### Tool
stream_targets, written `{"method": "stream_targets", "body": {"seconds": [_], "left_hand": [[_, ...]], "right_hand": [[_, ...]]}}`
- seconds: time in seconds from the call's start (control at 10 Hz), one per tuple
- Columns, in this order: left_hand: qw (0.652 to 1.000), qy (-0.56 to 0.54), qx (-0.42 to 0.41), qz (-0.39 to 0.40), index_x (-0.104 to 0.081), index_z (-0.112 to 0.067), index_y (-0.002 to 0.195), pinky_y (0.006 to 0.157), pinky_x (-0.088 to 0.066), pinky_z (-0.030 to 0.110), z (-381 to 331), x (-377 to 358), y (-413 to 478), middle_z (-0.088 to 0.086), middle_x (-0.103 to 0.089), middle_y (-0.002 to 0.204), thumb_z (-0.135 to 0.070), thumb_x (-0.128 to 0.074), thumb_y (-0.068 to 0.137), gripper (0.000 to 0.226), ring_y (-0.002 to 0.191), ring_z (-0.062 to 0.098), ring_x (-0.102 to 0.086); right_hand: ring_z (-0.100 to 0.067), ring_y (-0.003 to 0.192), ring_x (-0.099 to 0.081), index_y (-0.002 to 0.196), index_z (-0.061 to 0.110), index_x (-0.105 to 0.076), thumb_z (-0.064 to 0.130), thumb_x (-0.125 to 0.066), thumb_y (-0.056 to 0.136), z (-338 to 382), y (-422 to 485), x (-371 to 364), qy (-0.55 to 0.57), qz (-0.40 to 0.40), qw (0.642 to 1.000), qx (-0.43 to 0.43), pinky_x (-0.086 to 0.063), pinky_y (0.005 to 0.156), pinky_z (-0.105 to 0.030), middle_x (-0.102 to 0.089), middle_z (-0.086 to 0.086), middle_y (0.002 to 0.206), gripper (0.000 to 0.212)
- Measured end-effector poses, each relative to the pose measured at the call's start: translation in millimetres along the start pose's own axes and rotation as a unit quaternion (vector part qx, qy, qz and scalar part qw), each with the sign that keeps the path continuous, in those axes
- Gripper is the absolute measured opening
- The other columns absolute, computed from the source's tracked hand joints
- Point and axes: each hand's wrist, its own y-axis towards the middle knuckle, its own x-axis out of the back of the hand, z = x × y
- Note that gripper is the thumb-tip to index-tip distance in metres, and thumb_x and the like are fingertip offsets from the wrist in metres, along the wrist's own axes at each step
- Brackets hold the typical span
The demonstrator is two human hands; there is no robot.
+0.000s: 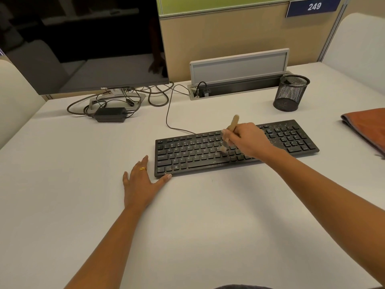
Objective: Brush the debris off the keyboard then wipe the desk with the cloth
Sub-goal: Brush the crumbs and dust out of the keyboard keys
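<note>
A: On the keyboard (pixel 187 155), the right hand (pixel 248 139) is gripping the brush (pixel 233 122), bristles touching the middle keys.
B: I'd be sweeping lightly outward (the flat left hand (pixel 141 182) is steadying the corner).

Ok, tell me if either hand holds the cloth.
No, the cloth lies apart; the right hand grips the brush, the left hand lies flat.

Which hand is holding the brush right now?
The right hand: it grips the wooden brush over the keyboard. The left hand holds nothing, lying flat on the desk beside the keyboard's near left corner.
</note>
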Motion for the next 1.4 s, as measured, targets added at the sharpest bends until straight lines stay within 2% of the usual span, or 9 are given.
{"method": "stream_targets", "body": {"seconds": [0.1, 0.3, 0.7, 0.8, 0.9, 1.0, 1.1, 1.2, 1.4], "left_hand": [[1.0, 0.003, -0.001, -0.004, -0.023, -0.016, 0.15, 0.119, -0.002, 0.043, 0, 0, -1, 0.003, -0.03, 0.154, -0.062, -0.061, 0.079, 0.092, 0.144, 0.015, -0.022], [1.0, 0.001, -0.001, -0.007, -0.024, -0.016, 0.15, 0.119, -0.003, 0.043, 0, 0, 0, 0.003, -0.031, 0.154, -0.062, -0.061, 0.078, 0.093, 0.144, 0.016, -0.023], [1.0, 0.0, -0.002, -0.006, -0.024, -0.016, 0.15, 0.119, -0.002, 0.043, 0, 1, -1, 0.003, -0.031, 0.154, -0.061, -0.062, 0.079, 0.091, 0.144, 0.016, -0.023], [1.0, 0.006, -0.003, -0.003, -0.023, -0.016, 0.15, 0.119, -0.002, 0.043, 0, 0, -1, 0.003, -0.03, 0.154, -0.061, -0.061, 0.079, 0.092, 0.144, 0.015, -0.022], [1.0, 0.005, -0.001, -0.002, -0.023, -0.016, 0.15, 0.119, -0.002, 0.043, 0, 0, -1, 0.003, -0.029, 0.155, -0.061, -0.061, 0.08, 0.092, 0.144, 0.015, -0.021], [1.0, 0.007, -0.002, -0.003, -0.023, -0.016, 0.15, 0.119, -0.002, 0.043, 0, 1, -1, 0.003, -0.03, 0.154, -0.061, -0.061, 0.079, 0.092, 0.144, 0.015, -0.021], [1.0, 0.009, -0.003, -0.003, -0.023, -0.015, 0.15, 0.119, -0.003, 0.043, 0, 0, -1, 0.003, -0.03, 0.154, -0.062, -0.061, 0.079, 0.093, 0.144, 0.016, -0.022], [1.0, 0.008, -0.002, -0.002, -0.023, -0.016, 0.15, 0.119, -0.002, 0.043, 0, 1, 0, 0.003, -0.03, 0.154, -0.062, -0.061, 0.079, 0.093, 0.144, 0.015, -0.022], [1.0, 0.007, -0.002, -0.002, -0.023, -0.016, 0.15, 0.119, -0.002, 0.042, 0, 0, 0, 0.003, -0.03, 0.154, -0.062, -0.061, 0.079, 0.092, 0.144, 0.015, -0.021]], "right_hand": [[-0.005, 0.051, -0.039, 0.07, 0.012, -0.063, 0.038, -0.038, 0.099, 0, -7, -11, 0.035, -0.01, 0.999, -0.027, -0.027, 0.048, -0.024, -0.044, 0.008, 0.055, 0.046], [-0.015, 0.066, -0.055, 0.07, 0.019, -0.06, 0.037, -0.037, 0.099, 3, -6, -12, 0.061, -0.013, 0.997, -0.037, -0.038, 0.055, -0.028, -0.066, -0.002, 0.073, 0.041], [-0.003, 0.054, -0.043, 0.076, 0.015, -0.066, 0.038, -0.039, 0.099, 1, -7, -14, 0.07, -0.022, 0.997, -0.034, -0.029, 0.05, -0.023, -0.052, 0.01, 0.061, 0.043], [-0.007, 0.055, -0.044, 0.071, 0.015, -0.062, 0.04, -0.037, 0.099, -2, -9, -13, 0.019, -0.002, 1.0, -0.021, -0.032, 0.052, -0.028, -0.056, 0.003, 0.064, 0.045], [-0.008, 0.057, -0.048, 0.088, 0.013, -0.07, 0.043, -0.04, 0.097, -5, -8, -10, 0.07, 0.019, 0.997, 0.008, -0.034, 0.053, -0.028, -0.065, -0.002, 0.074, 0.043], [-0.005, 0.056, -0.046, 0.088, 0.016, -0.069, 0.044, -0.04, 0.096, -10, -11, -5, 0.021, 0.05, 0.998, 0.026, -0.031, 0.051, -0.025, -0.063, 0.001, 0.07, 0.041], [-0.01, 0.056, -0.044, 0.071, 0.015, -0.059, 0.041, -0.038, 0.098, -9, -10, 4, -0.066, 0.011, 0.998, 0.016, -0.025, 0.048, -0.025, -0.048, 0.005, 0.058, 0.043], [-0.016, 0.059, -0.048, 0.076, 0.009, -0.062, 0.043, -0.039, 0.097, -11, -6, 0, -0.008, -0.038, 0.999, -0.015, -0.03, 0.049, -0.025, -0.053, -0.001, 0.061, 0.046], [-0.018, 0.067, -0.057, 0.08, 0.012, -0.067, 0.037, -0.038, 0.099, -10, -9, -12, 0.038, -0.007, 0.998, -0.053, -0.042, 0.062, -0.03, -0.061, 0.0, 0.068, 0.043]]}}
